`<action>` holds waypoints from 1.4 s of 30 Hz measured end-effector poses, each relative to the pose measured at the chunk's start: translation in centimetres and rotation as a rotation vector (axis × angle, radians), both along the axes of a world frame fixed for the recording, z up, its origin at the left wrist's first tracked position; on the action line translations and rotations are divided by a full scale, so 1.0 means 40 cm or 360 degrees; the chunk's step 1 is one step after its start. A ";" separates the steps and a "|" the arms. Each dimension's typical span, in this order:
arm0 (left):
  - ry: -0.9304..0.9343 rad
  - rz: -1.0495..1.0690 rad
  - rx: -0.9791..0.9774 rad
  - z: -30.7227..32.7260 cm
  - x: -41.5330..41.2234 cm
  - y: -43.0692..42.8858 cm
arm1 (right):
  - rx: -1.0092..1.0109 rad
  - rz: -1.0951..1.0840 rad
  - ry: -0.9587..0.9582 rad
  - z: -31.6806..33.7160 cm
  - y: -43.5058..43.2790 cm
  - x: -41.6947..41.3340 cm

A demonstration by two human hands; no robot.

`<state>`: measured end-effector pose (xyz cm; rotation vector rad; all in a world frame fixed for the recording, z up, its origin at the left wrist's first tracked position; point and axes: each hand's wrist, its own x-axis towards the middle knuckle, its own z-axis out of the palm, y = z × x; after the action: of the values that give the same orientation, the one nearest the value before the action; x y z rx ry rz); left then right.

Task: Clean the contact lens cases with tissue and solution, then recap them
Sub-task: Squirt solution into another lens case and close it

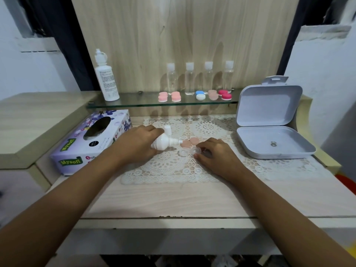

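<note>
At frame centre the left hand (138,140) curls its fingers round the tipped bottle (162,142), nozzle pointing right, nearer the pink caps (189,142) than the clear case (187,151) just below them. The right hand (213,153) pinches the case's right end in its fingertips. Best to bring the nozzle over an open well, squeeze lightly and keep the case flat; the tissue box (90,139) sits at left

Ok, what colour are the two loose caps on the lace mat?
Pale pink; the caps show best in the head view.
</note>
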<state>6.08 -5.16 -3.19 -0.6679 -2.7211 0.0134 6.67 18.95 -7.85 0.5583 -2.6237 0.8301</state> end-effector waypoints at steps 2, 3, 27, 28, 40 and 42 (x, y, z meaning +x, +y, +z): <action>0.0021 -0.0013 -0.0123 -0.001 -0.004 0.004 | 0.0004 0.0004 -0.0001 0.001 0.001 0.000; 0.0020 -0.0029 -0.0150 -0.002 -0.005 0.006 | 0.0004 0.0006 -0.0002 0.001 0.001 0.001; 0.0548 -0.0320 -0.0346 -0.002 -0.013 0.026 | -0.0010 0.0038 0.0020 -0.001 0.001 -0.007; 0.0558 -0.0325 -0.0345 -0.002 -0.013 0.026 | -0.0008 0.0037 0.0021 -0.001 0.001 -0.007; 0.0682 -0.0342 -0.0358 -0.018 -0.029 0.018 | 0.0011 0.0040 0.0022 0.000 0.003 -0.010; 0.0689 -0.0348 -0.0345 -0.019 -0.029 0.018 | 0.0005 0.0039 0.0014 -0.001 0.004 -0.010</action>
<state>4.90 -4.44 -3.94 -0.9024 -2.2393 0.3615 6.27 19.09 -7.88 0.5947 -2.6159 0.8292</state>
